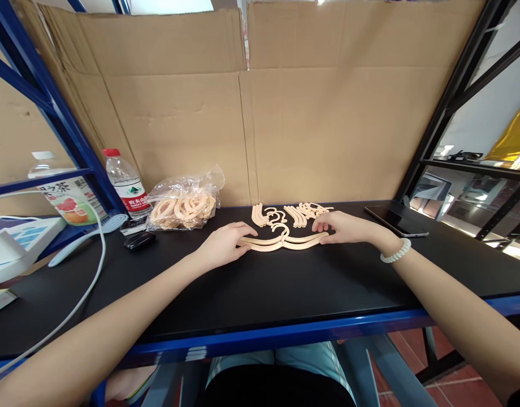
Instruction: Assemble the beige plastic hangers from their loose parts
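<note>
Wooden hanger (283, 242) between both hands' fingers (243, 229)

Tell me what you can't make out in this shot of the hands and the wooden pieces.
- Head view: the left hand and right hand cover both ends of the curved wooden piece.
- The loose wooden parts behind it overlap; their count is too small to tell.
- The rings inside the plastic bag blur behind crinkled film.
- The water bottle label is too small to read.
</note>
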`<state>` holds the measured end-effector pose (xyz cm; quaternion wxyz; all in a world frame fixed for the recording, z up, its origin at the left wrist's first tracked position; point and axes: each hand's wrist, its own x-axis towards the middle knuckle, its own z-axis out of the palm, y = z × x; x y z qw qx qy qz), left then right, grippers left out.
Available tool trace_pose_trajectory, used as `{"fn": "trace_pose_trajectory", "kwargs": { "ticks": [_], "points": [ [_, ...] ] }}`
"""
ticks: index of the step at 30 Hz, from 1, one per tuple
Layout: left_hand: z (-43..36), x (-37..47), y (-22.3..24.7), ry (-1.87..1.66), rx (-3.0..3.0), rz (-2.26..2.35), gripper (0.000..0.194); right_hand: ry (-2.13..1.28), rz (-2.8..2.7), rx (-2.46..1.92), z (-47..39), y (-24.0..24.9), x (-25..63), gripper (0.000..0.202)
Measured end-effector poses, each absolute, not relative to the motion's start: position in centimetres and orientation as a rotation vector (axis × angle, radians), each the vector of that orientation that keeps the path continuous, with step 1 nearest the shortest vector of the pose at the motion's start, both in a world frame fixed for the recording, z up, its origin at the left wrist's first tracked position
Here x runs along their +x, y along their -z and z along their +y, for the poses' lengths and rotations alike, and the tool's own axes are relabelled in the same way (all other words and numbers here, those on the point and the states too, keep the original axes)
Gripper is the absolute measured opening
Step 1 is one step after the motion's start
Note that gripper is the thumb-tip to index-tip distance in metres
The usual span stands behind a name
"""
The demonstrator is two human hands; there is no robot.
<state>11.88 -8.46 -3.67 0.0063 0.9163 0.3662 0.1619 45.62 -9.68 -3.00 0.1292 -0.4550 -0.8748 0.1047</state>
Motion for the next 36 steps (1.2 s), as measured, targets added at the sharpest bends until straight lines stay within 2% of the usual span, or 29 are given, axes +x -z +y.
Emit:
{"fn": "trace_pose_trajectory", "kwargs": {
  "ticks": [20,31,36],
  "points": [
    [-7.81,11.15,3.05,-0.394,2.87,1.07,0.022,-0.451,-2.565,-1.368,-9.61,2.58,45.39,0.013],
    [-7.52,11.17,3.61,-0.423,2.854,1.064,0.023,-0.466,-2.566,-1.39,-9.6,2.62,45.57,0.017],
    [-7.5,11.19,3.83,-0.418,2.857,1.082,0.024,-0.416,-2.572,-1.409,-9.59,2.72,45.63,0.025]
  ]
}}
